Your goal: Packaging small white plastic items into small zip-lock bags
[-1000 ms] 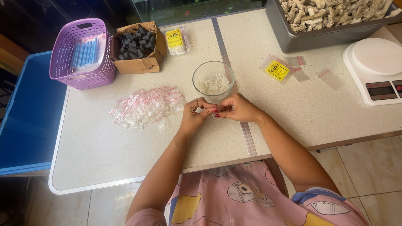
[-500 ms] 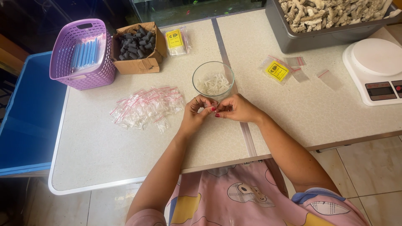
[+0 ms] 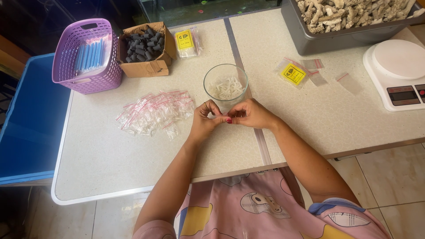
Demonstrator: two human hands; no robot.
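Pinching a small clear bag (image 3: 225, 116) between their meeting fingertips, the left hand (image 3: 204, 120) and right hand (image 3: 250, 114) hover over the counter (image 3: 133, 159), just near of the glass bowl (image 3: 226, 84), bag pile (image 3: 155, 114) leftward.

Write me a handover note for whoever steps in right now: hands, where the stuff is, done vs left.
Left hand and right hand: fingertips pinched together over the table, on something small between them; too small to tell what it is.
Glass bowl just beyond the hands, holding small white pieces.
Pile of small clear zip bags to the left of the hands.
Purple basket and cardboard box of dark pieces at far left; scale and grey tray of pale rough chunks at right.
Done: a pile of bags lies beside the bowl; whether they are filled is unclear.
Left: white pieces remain in the bowl.
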